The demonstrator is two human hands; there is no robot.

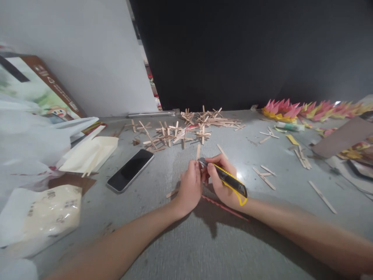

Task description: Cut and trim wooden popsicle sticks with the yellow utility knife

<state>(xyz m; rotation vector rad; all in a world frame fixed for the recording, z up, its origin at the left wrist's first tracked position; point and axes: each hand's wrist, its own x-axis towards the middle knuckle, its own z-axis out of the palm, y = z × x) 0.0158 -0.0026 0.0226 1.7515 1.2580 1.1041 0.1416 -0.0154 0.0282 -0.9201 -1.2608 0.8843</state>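
My left hand (190,186) is closed round a wooden craft stick (198,151), whose upper end rises above the fingers. A yellow and black box cutter (230,181) is gripped in my right hand (223,190), its metal tip meeting the stick just over my left fingertips. Where the blade touches the wood is too small to make out. Beneath my wrists lies a thin red wavy strip (224,209). Another loose stick (172,193) pokes out left of my left hand, and one more stick (222,151) lies just beyond my right hand.
Several crossed stick pieces (177,132) are heaped at the back. A phone (130,170), a paper tray (107,149) and a plastic-wrapped packet (55,208) lie to the left. Loose sticks (323,197) and pink-yellow folded paper (282,111) are on the right. A black panel (247,54) stands behind.
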